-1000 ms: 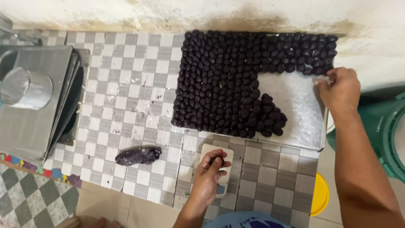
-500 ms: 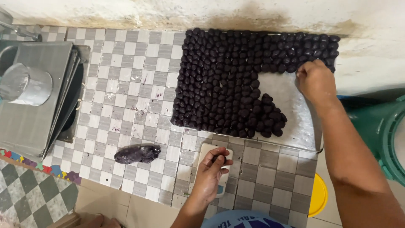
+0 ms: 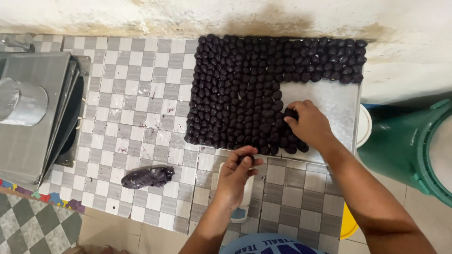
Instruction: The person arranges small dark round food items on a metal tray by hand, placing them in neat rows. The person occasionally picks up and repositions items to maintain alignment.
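A counter [image 3: 141, 113] covered in grey-and-white checked tiles runs along a stained, whitish wall [image 3: 282, 16]. Metal trays [image 3: 33, 117] are stacked at the left under a steel cup [image 3: 19, 101], and a green bin [image 3: 414, 150] stands on the right. A metal tray [image 3: 336, 101] lies with its long side along the wall, most of it packed with small, round, dark purple balls [image 3: 235, 89]. The right hand [image 3: 308, 124], fingers curled, pinches one ball [image 3: 290, 113] at the edge of the rows. The left hand [image 3: 235, 176], loosely closed, holds a dark piece at its fingertips above a small scale [image 3: 240, 211]. A dark dough lump [image 3: 147, 177] lies lengthwise along the counter's front edge.
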